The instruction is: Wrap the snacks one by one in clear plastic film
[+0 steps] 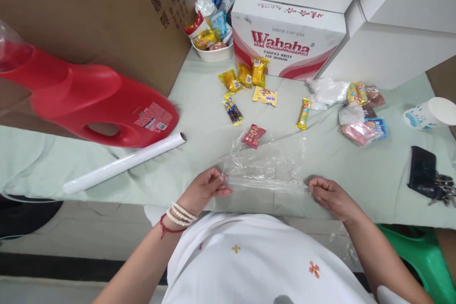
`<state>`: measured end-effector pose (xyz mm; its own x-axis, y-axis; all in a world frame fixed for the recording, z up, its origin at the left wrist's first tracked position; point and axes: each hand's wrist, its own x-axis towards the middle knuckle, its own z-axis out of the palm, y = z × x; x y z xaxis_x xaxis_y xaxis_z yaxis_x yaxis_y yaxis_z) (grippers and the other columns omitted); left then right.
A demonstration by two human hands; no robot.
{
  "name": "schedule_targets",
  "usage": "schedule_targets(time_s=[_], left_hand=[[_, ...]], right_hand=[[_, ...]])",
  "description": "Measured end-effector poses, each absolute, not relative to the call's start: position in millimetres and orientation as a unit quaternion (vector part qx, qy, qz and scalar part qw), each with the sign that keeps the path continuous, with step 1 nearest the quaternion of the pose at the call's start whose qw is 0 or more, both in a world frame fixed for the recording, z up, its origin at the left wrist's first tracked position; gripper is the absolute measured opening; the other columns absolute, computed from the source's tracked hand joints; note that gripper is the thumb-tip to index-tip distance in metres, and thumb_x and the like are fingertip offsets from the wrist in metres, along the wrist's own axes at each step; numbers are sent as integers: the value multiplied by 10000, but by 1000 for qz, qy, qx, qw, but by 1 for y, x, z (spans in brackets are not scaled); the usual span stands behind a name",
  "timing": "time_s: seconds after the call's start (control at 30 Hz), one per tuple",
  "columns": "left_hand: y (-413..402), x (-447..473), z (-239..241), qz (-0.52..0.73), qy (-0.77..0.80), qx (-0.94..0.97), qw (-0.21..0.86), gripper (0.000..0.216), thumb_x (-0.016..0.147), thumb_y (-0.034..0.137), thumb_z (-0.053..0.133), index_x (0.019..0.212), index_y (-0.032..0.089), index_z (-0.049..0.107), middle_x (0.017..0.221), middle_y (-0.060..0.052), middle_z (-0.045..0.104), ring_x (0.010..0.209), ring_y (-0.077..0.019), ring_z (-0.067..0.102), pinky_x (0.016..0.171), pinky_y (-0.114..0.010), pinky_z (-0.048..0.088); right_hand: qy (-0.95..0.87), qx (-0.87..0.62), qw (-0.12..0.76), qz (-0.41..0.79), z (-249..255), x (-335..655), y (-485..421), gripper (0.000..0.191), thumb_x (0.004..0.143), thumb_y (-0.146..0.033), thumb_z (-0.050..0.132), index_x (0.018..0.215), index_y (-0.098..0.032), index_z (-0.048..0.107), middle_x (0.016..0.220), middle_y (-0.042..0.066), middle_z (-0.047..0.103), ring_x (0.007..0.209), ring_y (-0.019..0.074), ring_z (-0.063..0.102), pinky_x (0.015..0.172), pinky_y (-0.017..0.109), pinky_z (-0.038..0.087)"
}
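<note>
A sheet of clear plastic wrap [267, 164] lies flat on the pale green cloth near the table's front edge. My left hand [206, 187] pinches its near left corner, and my right hand [329, 194] pinches its near right corner. A small red snack packet [253, 135] rests at the wrap's far edge. Beyond it lie a yellow cookie packet [264, 96], a striped bar [304, 114], dark wafer sticks [233, 110] and several yellow packets [245, 76].
A red detergent jug [89, 99] lies on its side at left, with a white roll tube [123, 164] in front of it. A white bowl of snacks [213, 52], a Wahaha box [285, 40], more packets [361, 114], a paper cup [429, 113] and a black wallet with keys [423, 171] surround the area.
</note>
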<state>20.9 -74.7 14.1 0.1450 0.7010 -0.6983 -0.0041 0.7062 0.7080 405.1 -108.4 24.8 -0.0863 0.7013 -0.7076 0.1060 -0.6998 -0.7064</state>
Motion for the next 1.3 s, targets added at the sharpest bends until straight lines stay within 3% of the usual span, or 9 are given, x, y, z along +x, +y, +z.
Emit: schedule_targets(time_s=[0.1,0.2,0.27,0.43,0.53,0.73,0.9,1.07,1.3], left_hand=[[-80,19,18,183,671,492,524,340,786,514,694,812,215,535,753,-3,604,640,-182,627,631,-346,549],[-77,24,35,221,686,659,217,179,840,344,608,946,200,599,944,-93,620,846,-256,620,755,-416,539],[-69,34,47,248,615,740,112,148,893,249,533,990,194,629,1014,-122,631,974,-276,612,845,-434,524],[-49,65,31,164,419,877,168,269,1000,267,448,1141,192,665,1213,-124,692,1189,-269,607,1012,-453,476],[-55,75,2,95,431,880,177,488,979,430,514,1360,134,588,1498,-203,533,1415,-341,459,1164,-537,354],[-84,74,-21,59,416,896,147,960,883,717,519,1596,110,306,1680,-248,212,1567,-389,198,1256,-617,46],[-84,70,-19,58,393,906,147,1030,845,812,465,1606,141,292,1665,-232,272,1551,-386,246,1241,-639,-55],[-89,63,-21,68,423,893,134,1043,814,850,463,1601,182,317,1666,-215,281,1547,-394,251,1212,-651,-149],[-92,60,-22,74,451,880,130,1187,750,885,506,1606,98,272,1647,-287,268,1528,-441,269,1202,-701,-90]], right_hand=[[-392,-647,213,618,23,404,-117,330,754,-494,759,737,-192,627,630,-42,466,568,96,347,539,238,260],[-432,-646,212,593,22,399,-119,324,796,-506,731,755,-200,632,682,-23,512,633,123,414,595,254,318],[-444,-646,203,586,23,395,-118,326,808,-516,720,764,-206,629,674,-25,508,626,129,416,594,260,324],[-483,-666,194,534,33,399,-123,332,822,-543,697,785,-218,638,633,-30,471,592,139,403,573,271,337],[-520,-673,206,484,40,413,-137,306,849,-527,689,768,-234,648,667,-3,514,637,171,474,610,294,406],[-344,-658,292,603,39,414,-147,404,825,-625,722,979,-262,631,1209,119,689,1095,299,661,867,412,554],[-271,-704,336,564,21,386,-112,705,677,-603,851,1217,-261,554,885,31,714,625,157,578,554,269,448],[-395,-711,287,506,18,411,-94,477,645,-591,835,856,-193,679,693,-7,614,639,146,522,601,268,388],[-568,-778,121,241,33,442,1,405,897,-569,545,836,-198,696,750,45,692,718,217,613,665,309,404]])
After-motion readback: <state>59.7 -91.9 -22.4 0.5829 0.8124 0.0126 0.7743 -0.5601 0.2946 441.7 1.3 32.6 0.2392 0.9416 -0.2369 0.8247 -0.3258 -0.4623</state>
